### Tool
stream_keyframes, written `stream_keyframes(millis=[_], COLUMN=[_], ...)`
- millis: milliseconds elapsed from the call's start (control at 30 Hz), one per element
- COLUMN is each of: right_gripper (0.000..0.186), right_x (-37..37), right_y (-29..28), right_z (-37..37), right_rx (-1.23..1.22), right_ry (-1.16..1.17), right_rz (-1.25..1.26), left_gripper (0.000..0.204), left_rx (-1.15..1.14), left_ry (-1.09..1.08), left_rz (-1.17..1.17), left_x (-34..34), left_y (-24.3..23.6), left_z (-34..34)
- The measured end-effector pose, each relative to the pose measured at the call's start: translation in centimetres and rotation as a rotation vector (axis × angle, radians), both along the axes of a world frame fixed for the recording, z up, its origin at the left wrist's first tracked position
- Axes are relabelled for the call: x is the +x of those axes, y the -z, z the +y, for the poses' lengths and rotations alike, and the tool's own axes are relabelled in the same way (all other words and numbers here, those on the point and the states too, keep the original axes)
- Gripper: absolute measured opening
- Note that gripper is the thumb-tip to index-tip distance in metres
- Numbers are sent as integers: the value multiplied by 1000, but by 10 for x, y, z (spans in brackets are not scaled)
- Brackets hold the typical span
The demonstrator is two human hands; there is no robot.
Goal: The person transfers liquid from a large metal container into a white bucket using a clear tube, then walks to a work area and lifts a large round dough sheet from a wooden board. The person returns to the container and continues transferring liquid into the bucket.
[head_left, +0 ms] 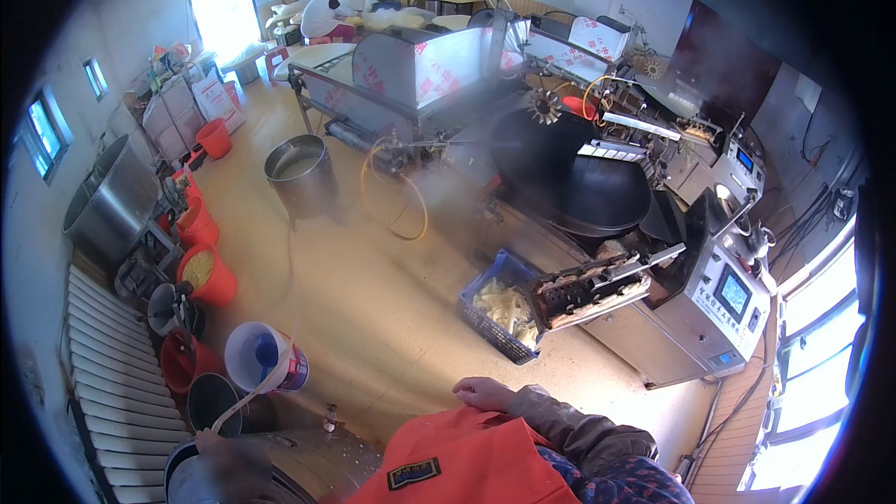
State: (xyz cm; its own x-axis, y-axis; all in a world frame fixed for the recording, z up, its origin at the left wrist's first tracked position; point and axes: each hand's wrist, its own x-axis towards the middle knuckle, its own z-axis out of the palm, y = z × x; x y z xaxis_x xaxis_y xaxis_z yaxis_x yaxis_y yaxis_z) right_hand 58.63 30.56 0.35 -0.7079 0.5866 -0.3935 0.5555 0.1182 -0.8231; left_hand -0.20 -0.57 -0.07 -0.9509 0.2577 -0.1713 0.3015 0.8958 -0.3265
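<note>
At the lower left, my left hand is closed on a pale hose, which runs up past a white bucket holding a blue item. Beneath that hand is a round metal vessel, partly blurred. My right hand is at the edge of my red apron, its fingers curled with nothing visible in them. Beyond it on the floor is a blue plastic crate of pale, flat pieces, beside the machine's slotted tray.
A steel pot stands amid steam. Machines with a large black round pan and a control panel fill the right. Red buckets and a radiator line the left wall. A person works far back.
</note>
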Motion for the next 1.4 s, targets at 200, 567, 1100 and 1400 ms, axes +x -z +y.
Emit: stream_keyframes(millis=[200, 567, 1100, 1400], right_gripper=[29, 28, 30, 29], right_x=[0, 0, -1, -1], right_y=[0, 2, 0, 5], right_z=[-1, 0, 3, 4], right_rx=[-12, -20, 0, -36], right_ry=[5, 16, -10, 27], right_rz=[-4, -1, -15, 5], left_gripper=[20, 20, 17, 18], left_rx=[-13, 5, -2, 15], left_ry=[-9, 5, -17, -17], left_rz=[-14, -8, 28, 18], left_x=[12, 9, 2, -8], left_y=[-14, -9, 0, 11], left_z=[7, 3, 2, -4])
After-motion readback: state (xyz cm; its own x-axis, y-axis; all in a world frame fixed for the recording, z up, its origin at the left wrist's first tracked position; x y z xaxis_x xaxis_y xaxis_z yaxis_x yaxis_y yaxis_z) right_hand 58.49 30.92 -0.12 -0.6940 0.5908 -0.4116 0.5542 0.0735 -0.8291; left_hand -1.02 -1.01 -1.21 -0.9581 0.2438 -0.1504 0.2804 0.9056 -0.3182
